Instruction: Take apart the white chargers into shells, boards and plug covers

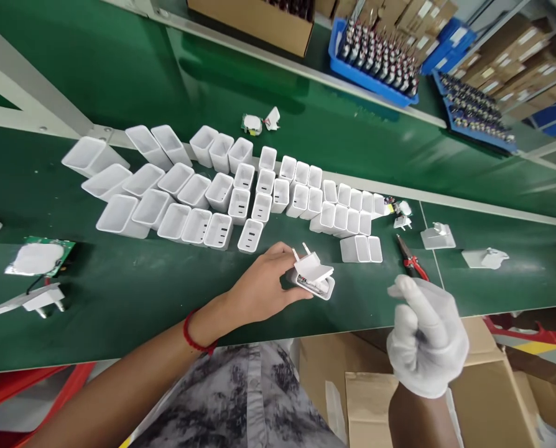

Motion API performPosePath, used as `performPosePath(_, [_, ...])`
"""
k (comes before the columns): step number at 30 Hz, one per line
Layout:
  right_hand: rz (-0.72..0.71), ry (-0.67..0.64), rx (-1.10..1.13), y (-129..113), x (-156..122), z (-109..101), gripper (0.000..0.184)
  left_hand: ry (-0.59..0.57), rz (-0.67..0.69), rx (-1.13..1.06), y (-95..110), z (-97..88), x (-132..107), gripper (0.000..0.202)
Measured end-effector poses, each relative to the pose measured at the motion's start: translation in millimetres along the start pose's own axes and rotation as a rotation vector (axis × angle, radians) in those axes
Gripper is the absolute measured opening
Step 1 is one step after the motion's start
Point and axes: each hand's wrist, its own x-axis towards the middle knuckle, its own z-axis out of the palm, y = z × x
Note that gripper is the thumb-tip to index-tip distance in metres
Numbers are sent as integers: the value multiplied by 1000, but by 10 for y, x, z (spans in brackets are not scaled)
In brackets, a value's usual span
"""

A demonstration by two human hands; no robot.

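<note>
My bare left hand (pixel 264 283), a red cord at its wrist, grips a white charger housing (pixel 325 290) near the bench's front edge. Its open end faces me and shows part of a circuit board inside. The white plug cover (pixel 313 267) sits tilted over that opening, not flush, with its two metal pins pointing up and away. In a white glove, my right hand (pixel 427 336) hovers to the right, apart from the housing. Its fingers are curled in, and nothing shows between them. Beyond it lie red-handled pliers (pixel 412 258) on the green bench.
Rows of open white housings (pixel 196 190) stand across the bench. A circuit board (pixel 40 256) wired to a plug cover lies at left. More plug covers (pixel 439 235) rest at right. A blue tray (pixel 375 87) of parts sits on the shelf; cardboard boxes (pixel 375 398) are below.
</note>
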Motion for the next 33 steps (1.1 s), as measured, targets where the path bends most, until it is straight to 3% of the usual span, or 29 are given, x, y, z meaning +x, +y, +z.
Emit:
performPosePath(2, [-33, -30, -34, -32, 69, -2, 56, -2, 12, 6, 90, -38, 33, 20])
performPosePath(6, [-52, -230, -102, -109, 279, 77, 45, -11, 100, 23, 264, -100, 148, 18])
performPosePath(10, [107, -292, 67, -99, 505, 175, 38, 4, 177, 2, 317, -151, 286, 14])
performPosePath(14, [348, -351, 327, -17, 778, 228, 35, 59, 136, -41, 318, -232, 443, 17])
performPosePath(17, [566, -365, 570, 68, 980, 237, 44, 58, 70, -257, 367, -322, 579, 19])
performPosePath(19, [636, -391, 701, 119, 1065, 230, 52, 26, 30, -451, 403, -379, 662, 24])
performPosePath(22, [671, -452, 813, 149, 1115, 219, 61, 9, -19, -609, 409, -425, 744, 33])
performPosePath(26, [755, -470, 876, 115, 1141, 229, 53, 13, -65, -662, 334, -391, 773, 44])
performPosePath(33, [693, -458, 797, 88, 1202, 264, 54, 86, -14, -492, 260, -267, 826, 51])
